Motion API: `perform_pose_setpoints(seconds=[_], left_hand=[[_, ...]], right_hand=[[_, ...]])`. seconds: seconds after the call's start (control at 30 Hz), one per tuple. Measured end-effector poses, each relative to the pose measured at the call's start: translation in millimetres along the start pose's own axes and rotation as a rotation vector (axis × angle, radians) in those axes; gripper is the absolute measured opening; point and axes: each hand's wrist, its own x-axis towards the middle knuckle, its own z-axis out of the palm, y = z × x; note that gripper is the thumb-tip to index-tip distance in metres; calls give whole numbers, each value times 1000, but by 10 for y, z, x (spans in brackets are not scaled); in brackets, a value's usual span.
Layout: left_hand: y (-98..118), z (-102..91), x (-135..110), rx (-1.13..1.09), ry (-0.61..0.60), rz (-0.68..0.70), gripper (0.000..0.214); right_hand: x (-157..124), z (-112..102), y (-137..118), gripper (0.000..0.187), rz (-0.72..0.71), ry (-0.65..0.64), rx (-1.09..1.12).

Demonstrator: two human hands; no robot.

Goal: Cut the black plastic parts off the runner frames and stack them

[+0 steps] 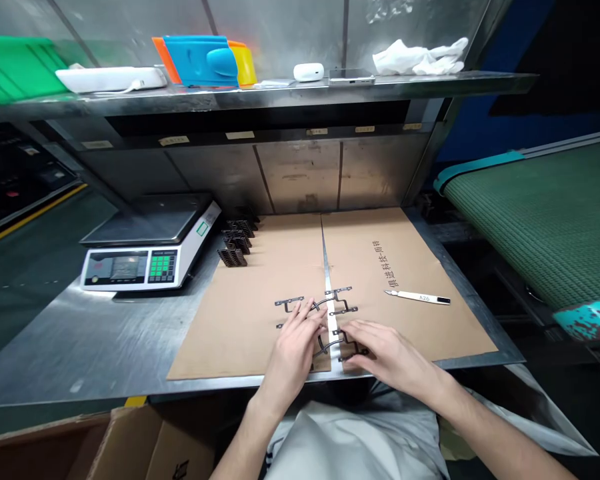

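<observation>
A thin black branching part [334, 312], like a moulded plastic frame with small bars at its ends, lies on the cardboard in front of me. My left hand [296, 337] is over its left side, fingers close together and partly covering it; the thumb is hidden. On the near right end, my right hand [383, 348] holds the part between thumb and fingers. Right of it lies a white craft knife [420, 297] marked A26, its blade pointing left. Stacks of small black comb-like parts [233, 257] stand at the back left of the cardboard.
Cardboard sheets [220, 333] with a gap between them cover the metal table [105, 340]. A digital scale [145, 247] stands left. Above runs a shelf [280, 95] with bins, a phone and white cloth. A green conveyor belt [545, 200] is right; an open carton [130, 440] sits below left.
</observation>
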Motion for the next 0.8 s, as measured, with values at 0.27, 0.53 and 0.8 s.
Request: perform_pose_setpoints(seconds=[0.27,0.53,0.8], left_hand=[[84,-85,-150,-195,22,-69,22],[110,9,-240,-281,83,-149,22],[238,-60,-169,33,-22,-33,39]], right_hand=[[-146,3,-82,64,-30,67,131],[-180,47,-100,66,-28,80,190],[-148,20,-105,61,-25,-42,-101]])
